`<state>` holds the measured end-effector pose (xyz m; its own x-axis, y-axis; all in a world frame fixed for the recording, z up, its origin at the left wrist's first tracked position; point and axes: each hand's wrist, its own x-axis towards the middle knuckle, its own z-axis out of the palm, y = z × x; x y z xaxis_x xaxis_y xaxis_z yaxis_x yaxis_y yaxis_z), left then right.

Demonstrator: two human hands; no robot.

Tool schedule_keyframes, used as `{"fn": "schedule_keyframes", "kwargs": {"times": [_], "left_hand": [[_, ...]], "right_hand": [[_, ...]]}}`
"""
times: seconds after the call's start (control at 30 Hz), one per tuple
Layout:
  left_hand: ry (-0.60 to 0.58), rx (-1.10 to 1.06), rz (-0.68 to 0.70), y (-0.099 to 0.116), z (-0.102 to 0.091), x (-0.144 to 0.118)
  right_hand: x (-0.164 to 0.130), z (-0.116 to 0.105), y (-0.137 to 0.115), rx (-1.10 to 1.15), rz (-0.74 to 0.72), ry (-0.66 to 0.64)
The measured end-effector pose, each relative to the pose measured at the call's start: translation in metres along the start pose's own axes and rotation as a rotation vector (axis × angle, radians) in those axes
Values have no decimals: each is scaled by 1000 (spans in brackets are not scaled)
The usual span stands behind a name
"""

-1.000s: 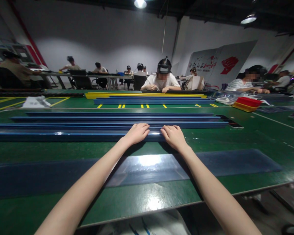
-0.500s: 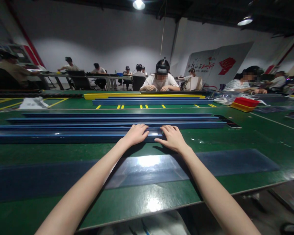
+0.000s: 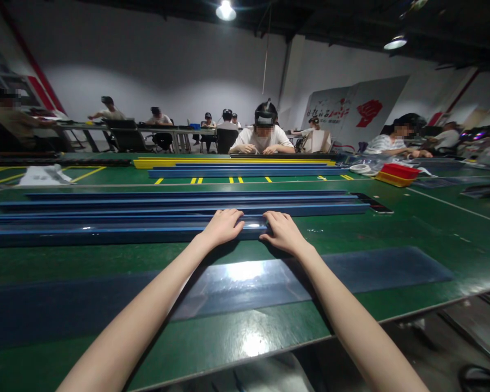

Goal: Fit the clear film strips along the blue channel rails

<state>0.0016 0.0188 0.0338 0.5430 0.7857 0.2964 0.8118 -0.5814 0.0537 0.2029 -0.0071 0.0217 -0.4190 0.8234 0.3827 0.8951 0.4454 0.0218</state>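
The nearest long blue channel strip point(image 3: 85, 231) lies across the green table, its right end by my hands. My left hand point(image 3: 223, 226) holds it near that end, fingers over the far edge and thumb on the near side. Just to the right, my right hand point(image 3: 283, 231) grips the strip's end, fingers bent over the top and thumb in front. A short shiny stretch of strip shows between the hands. Several more blue strips point(image 3: 330, 209) lie parallel right behind. Closer to me, under my forearms, a flat clear bluish plastic sheet point(image 3: 367, 269) lies on the table.
A phone point(image 3: 378, 204) lies right of the strips. Farther back are yellow strips point(image 3: 228, 163), more blue strips point(image 3: 249, 172), red and yellow bins point(image 3: 397, 175), tape rolls point(image 3: 359, 169) and white paper point(image 3: 44, 175). A co-worker point(image 3: 262, 136) sits opposite. The table's front edge point(image 3: 269, 348) runs below my arms.
The view has turned slightly, so the scene sits a little further left. My right thumb has drawn in nearer its fingers. My left hand stays on the strip.
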Motion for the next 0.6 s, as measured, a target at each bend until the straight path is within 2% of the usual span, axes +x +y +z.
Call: {"fn": "schedule_keyframes", "kwargs": {"times": [0.23, 0.6], "left_hand": [[22, -30, 23, -1, 0, 1], [-24, -16, 59, -3, -2, 2]], "right_hand": [[-1, -6, 0, 6, -9, -23], [-4, -9, -2, -43, -56, -15]]}}
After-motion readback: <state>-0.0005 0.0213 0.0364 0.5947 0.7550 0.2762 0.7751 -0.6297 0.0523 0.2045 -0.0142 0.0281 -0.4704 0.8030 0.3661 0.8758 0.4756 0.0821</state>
